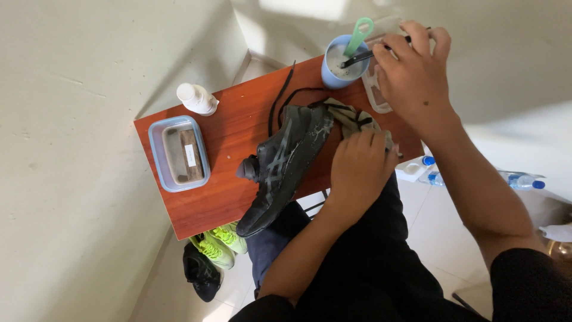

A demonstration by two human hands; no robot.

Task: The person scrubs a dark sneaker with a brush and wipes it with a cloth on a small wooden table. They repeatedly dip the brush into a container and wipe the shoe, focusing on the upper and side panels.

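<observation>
Left hand [360, 164] clamps cloth [351, 119] on shoe [283, 164] | right hand [414, 68] pinches brush [364, 56] in cup [341, 68] (I'd shake off drips) | surface [226, 137].

1. I see my left hand [360, 164] pressing a cloth [353, 117] against the black shoe [285, 162] on the red-brown table [226, 197].
2. My right hand [412, 71] holds a dark brush [366, 56], tip in the blue cup [341, 67].
3. A green handle [360, 33] stands in the cup.
4. White bottle [196, 98] and lidded box [178, 153] sit left; neon shoes [217, 245] are on the floor.
</observation>
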